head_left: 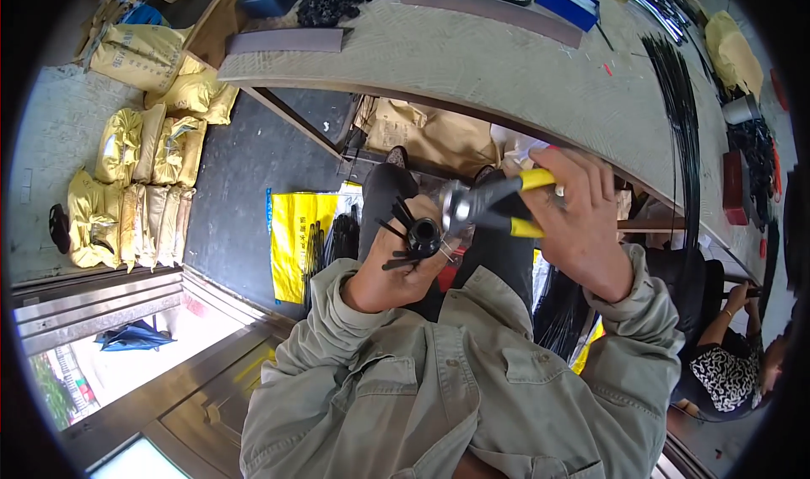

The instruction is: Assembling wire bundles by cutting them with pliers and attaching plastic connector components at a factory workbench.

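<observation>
My left hand [384, 268] is wrapped round what looks like a black umbrella frame [424, 236], with its hollow round end facing up. Several short black ribs fan out from it between and beside the fingers, and a thin wire shows at its right side. Yellow-handled pliers [485, 205] are gripped in my right hand [578, 234]. Their blurred metal head is just above and right of the round black end; whether they touch cannot be made out. Both hands are above my lap.
A worktable [506, 66] spans the front, with a blue box [567, 2] and a bundle of long black rods [679, 108] hanging over its edge. Yellow sacks [118, 146] are stacked left. A yellow bag [291, 247] with black rods lies beside my legs. Another person [730, 365] sits right.
</observation>
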Tool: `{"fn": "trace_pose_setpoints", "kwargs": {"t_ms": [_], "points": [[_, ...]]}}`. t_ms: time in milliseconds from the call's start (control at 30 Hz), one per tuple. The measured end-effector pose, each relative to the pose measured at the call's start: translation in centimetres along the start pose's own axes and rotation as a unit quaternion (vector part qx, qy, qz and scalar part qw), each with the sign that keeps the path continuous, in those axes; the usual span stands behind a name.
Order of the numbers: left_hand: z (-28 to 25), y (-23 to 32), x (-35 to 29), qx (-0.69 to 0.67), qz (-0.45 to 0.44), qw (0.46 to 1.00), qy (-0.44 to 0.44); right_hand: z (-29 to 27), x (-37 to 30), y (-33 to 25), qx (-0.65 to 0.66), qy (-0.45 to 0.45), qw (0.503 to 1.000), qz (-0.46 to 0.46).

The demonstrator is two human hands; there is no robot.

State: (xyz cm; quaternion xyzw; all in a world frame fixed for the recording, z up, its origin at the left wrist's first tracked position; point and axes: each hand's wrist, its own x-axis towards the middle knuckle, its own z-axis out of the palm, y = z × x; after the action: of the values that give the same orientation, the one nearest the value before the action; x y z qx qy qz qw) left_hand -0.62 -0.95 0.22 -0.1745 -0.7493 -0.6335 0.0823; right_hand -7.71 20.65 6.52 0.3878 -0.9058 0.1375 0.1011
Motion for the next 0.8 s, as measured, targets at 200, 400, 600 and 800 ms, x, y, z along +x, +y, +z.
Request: {"fn": "trace_pose_setpoints", "kwargs": {"t_ms": [200,400,600,800], "points": [[0.5,0.7,0.5,-0.031,0.01,0.999,-0.005,-1.4,-0.3,-0.2,-0.355,0.136,0.914,-0.14],[-0.3,0.1,0.5,-0.011,0.033,0.999,-0.025,0.0,-0.4,0.4,-0.418,0.221,0.865,-0.166],[-0.2,0.1,1.0,-0.012,0.033,0.999,-0.012,1.5,-0.7,0.1,-0.391,0.238,0.878,-0.14],[0.2,-0.6,0.6,-0.024,0.075,0.996,0.044,6.0,-2.6,-2.7,-0.293,0.243,0.924,-0.029]]}}
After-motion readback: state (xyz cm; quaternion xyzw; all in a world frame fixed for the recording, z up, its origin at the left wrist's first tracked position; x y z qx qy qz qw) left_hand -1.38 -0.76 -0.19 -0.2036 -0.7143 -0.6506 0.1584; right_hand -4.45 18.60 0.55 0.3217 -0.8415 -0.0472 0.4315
